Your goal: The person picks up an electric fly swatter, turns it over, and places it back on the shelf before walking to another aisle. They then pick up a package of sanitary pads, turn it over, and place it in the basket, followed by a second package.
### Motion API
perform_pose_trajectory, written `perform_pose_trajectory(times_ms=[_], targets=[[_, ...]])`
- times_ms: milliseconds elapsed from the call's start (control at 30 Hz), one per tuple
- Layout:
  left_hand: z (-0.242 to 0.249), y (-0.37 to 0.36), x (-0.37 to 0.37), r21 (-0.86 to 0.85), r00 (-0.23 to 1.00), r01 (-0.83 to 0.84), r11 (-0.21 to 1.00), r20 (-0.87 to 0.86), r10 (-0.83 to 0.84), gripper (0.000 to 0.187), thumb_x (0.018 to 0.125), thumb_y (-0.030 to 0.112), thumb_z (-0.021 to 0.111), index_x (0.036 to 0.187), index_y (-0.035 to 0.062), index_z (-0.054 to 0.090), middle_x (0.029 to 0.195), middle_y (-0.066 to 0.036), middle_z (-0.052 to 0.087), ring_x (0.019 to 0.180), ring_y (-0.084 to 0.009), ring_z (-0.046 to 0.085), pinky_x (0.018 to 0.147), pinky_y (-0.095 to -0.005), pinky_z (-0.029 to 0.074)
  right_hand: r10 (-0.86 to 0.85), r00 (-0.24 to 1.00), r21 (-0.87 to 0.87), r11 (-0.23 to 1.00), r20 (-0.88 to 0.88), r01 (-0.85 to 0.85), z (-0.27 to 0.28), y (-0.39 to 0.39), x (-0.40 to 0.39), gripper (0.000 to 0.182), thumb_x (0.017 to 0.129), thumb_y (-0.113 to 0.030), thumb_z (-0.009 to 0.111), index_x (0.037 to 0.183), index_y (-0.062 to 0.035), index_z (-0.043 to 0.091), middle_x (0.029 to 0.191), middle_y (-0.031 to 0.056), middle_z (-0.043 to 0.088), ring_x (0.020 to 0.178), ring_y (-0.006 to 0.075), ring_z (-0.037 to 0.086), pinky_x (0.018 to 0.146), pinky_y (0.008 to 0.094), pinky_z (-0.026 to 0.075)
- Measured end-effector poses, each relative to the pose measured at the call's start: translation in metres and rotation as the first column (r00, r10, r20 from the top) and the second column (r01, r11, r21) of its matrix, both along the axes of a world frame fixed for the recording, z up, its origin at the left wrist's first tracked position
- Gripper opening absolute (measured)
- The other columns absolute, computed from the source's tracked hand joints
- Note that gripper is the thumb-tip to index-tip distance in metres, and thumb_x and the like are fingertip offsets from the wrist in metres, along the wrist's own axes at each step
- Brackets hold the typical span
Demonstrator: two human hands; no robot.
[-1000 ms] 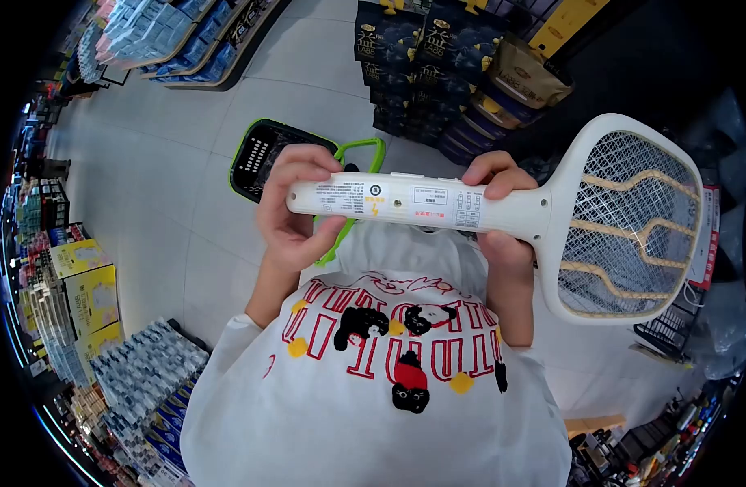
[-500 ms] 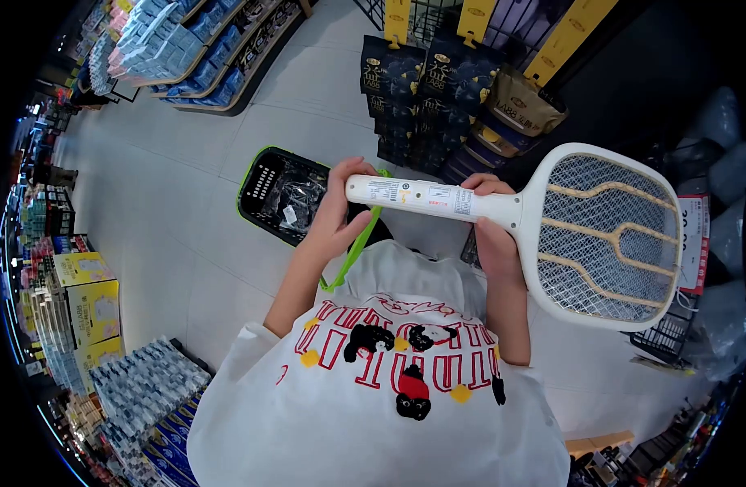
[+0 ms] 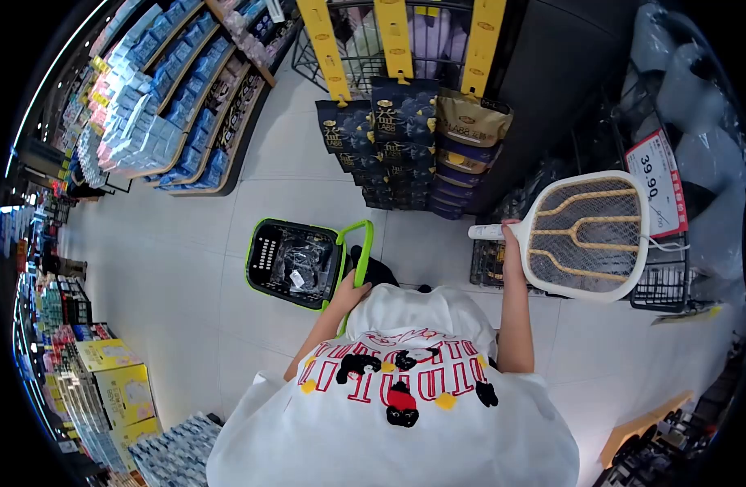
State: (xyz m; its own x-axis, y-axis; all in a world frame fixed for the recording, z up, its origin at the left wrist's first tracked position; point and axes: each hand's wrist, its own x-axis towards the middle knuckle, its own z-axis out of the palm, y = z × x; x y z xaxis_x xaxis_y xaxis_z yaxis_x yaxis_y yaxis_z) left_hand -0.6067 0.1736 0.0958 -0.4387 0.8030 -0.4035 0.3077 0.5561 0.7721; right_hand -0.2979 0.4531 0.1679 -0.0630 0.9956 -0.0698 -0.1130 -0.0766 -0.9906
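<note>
My right hand [image 3: 512, 253] is wrapped round the neck of a white electric mosquito swatter [image 3: 585, 235]. The swatter's mesh head with tan strips points right and its white handle [image 3: 486, 232] points left. My left hand [image 3: 351, 292] is closed at the bright green handle [image 3: 366, 243] of a black and green shopping basket [image 3: 257, 277], low by my body. Some fingers there are hidden. Inside the basket lies a dark item in clear plastic wrap [image 3: 301, 258] with a white label.
Black and gold packets [image 3: 403, 122] hang from yellow strips ahead. To the right, a wire rack [image 3: 665, 284] bears a red and white price sign [image 3: 659, 183] reading 39.90. Curved shelves of blue packs [image 3: 198, 138] stand at the left, with yellow boxes [image 3: 123, 394] nearer. Pale tiled floor [image 3: 186, 268] runs between.
My left hand has left the swatter's handle and gone down to the basket's handle. The swatter has moved away from me, towards the rack, in my right hand. The view has turned.
</note>
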Motion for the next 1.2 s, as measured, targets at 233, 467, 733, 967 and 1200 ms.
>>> perform_pose_trajectory(times_ms=[233,467,733,967,1200], targets=[[-0.003,0.013,0.004,0.012,0.948,-0.091,0.996,0.308,0.083,0.026,0.083,0.013,0.066,0.105,0.0013,0.058,0.075,-0.005,0.059,0.065,-0.0121,0.056,0.059,-0.0259,0.046,-0.279,0.938,0.088,0.96,0.206,0.267,-0.054,-0.006,0.041,0.024,0.082,-0.016,0.062,0.099,0.0014,0.06,0.096,0.0113,0.063,0.091,0.0229,0.059,0.084,0.0351,0.045],[-0.001,0.02,0.011,-0.032,0.928,-0.098,0.995,0.359,0.103,0.017,0.085,0.014,0.064,0.097,0.0034,0.059,0.064,-0.001,0.055,0.054,-0.0099,0.051,0.049,-0.0244,0.04,-0.169,0.924,-0.299,0.913,0.344,0.279,-0.116,-0.03,0.05,0.04,0.083,-0.031,0.062,0.1,0.0051,0.061,0.083,0.0114,0.064,0.062,0.0192,0.059,0.057,0.0327,0.047],[0.005,0.015,0.016,-0.039,0.967,-0.085,0.996,0.239,0.092,0.019,0.083,0.019,0.067,0.088,0.0028,0.058,0.063,-0.001,0.055,0.054,-0.0107,0.051,0.05,-0.0269,0.041,0.615,0.651,-0.634,0.73,0.445,-0.255,-0.255,-0.079,0.088,0.047,0.088,-0.04,0.052,0.108,0.002,0.06,0.102,0.015,0.065,0.074,0.0223,0.066,0.056,0.035,0.052],[0.005,0.003,0.012,-0.087,0.991,-0.105,0.991,0.07,0.111,0.027,0.083,0.027,0.067,0.087,0.0012,0.059,0.063,-0.005,0.058,0.057,-0.016,0.055,0.056,-0.0319,0.044,0.851,0.041,-0.773,0.494,0.523,-0.398,-0.16,-0.122,0.097,0.034,0.085,-0.031,0.049,0.102,-0.0078,0.066,0.102,0.0118,0.068,0.097,0.0339,0.061,0.086,0.042,0.048],[0.006,0.006,0.004,-0.229,0.992,-0.116,0.966,0.023,0.125,0.037,0.078,0.029,0.069,0.092,-0.0037,0.061,0.077,-0.016,0.066,0.071,-0.0269,0.064,0.067,-0.038,0.048,0.51,-0.256,-0.48,0.373,0.821,-0.794,-0.307,-0.097,0.098,0.027,0.082,-0.023,0.048,0.087,-0.0077,0.07,0.1,0.0162,0.066,0.095,0.0307,0.062,0.083,0.0421,0.05]])
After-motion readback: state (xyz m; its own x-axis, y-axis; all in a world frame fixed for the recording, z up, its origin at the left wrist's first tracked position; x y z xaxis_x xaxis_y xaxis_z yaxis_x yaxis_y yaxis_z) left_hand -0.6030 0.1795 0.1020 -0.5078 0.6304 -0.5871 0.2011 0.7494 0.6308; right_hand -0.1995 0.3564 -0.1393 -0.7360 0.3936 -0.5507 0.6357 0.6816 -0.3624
